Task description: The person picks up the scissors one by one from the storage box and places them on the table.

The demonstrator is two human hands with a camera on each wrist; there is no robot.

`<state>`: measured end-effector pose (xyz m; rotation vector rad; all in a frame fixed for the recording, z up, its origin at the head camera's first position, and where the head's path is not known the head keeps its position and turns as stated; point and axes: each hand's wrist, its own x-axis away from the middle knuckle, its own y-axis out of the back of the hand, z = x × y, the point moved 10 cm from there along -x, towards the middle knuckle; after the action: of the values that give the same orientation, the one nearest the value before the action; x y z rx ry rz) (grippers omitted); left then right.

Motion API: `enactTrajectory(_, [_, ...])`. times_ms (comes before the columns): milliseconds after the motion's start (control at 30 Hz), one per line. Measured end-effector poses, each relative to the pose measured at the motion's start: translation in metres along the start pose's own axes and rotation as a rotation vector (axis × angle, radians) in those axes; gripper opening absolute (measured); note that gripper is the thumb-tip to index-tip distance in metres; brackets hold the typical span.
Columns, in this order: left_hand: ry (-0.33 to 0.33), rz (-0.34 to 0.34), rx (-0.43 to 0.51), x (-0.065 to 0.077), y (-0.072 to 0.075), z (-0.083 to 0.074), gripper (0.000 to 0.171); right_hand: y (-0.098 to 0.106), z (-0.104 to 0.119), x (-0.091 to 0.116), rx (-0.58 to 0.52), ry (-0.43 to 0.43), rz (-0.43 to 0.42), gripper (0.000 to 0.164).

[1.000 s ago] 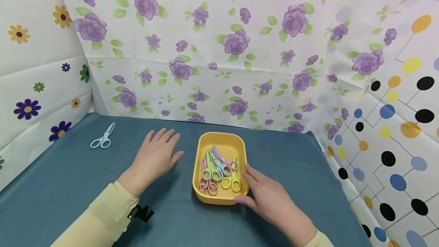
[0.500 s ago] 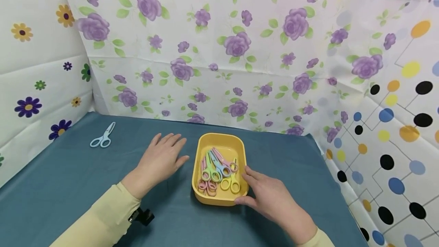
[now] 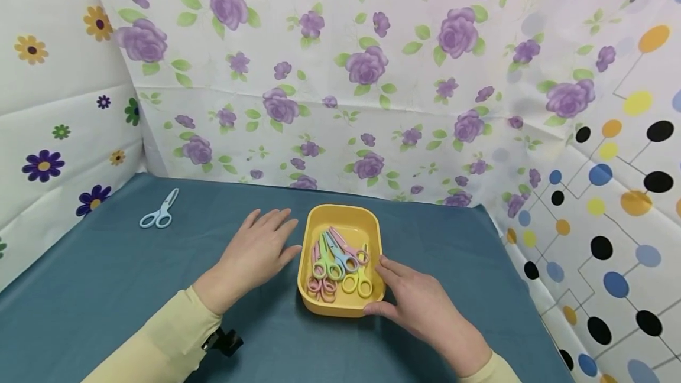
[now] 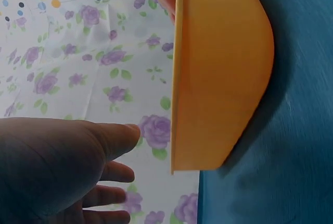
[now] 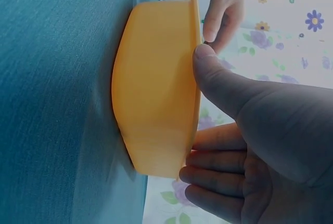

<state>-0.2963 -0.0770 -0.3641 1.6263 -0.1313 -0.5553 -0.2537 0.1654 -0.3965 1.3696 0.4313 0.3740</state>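
A yellow plastic tray [image 3: 340, 311] stands on the cloth in the head view, with several small scissors in it. Among them are green scissors [image 3: 327, 260], blue scissors [image 3: 341, 255] and yellow scissors [image 3: 358, 281]; pink ones lie around these. My right hand [image 3: 420, 306] touches the tray's right side and near corner with thumb and fairly straight fingertips, seen at the rim in the right wrist view. Just left of the tray is my left hand [image 3: 255, 253], its fingers extended and holding nothing. In the left wrist view a gap separates its thumb from the tray wall [image 4: 223, 73].
Light blue scissors [image 3: 159, 211] lie alone at the back left of the dark teal cloth [image 3: 106, 288]. Flower-patterned sheets [image 3: 330, 75] rise behind and to the left, and a dotted sheet [image 3: 612, 241] on the right.
My left hand has moved rightward, closer to the tray, with its fingers still extended. The right hand, tray and scissors have hardly moved.
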Motion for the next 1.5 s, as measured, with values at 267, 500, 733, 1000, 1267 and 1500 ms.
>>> enactTrajectory(267, [-0.056,0.006,0.028,0.000,0.001,-0.021,0.063,0.000,0.000,0.000,0.008,0.011,-0.002,0.091])
enactTrajectory(500, [-0.123,0.022,0.061,-0.007,0.000,-0.048,0.062,0.002,-0.001,0.000,0.020,0.018,-0.017,0.090])
enactTrajectory(733, [-0.164,0.047,0.061,-0.011,-0.007,-0.070,0.062,0.003,-0.003,0.002,0.009,0.017,-0.030,0.089])
enactTrajectory(1000, [-0.184,0.074,0.073,-0.013,-0.013,-0.082,0.059,0.005,-0.001,0.002,0.012,0.028,-0.042,0.088])
enactTrajectory(1267, [-0.192,0.137,0.050,-0.018,-0.028,-0.092,0.056,0.002,-0.001,0.000,0.011,0.014,-0.017,0.088])
enactTrajectory(1500, [-0.170,0.158,-0.001,-0.019,-0.033,-0.093,0.051,0.001,0.000,-0.001,0.008,0.014,-0.014,0.089])
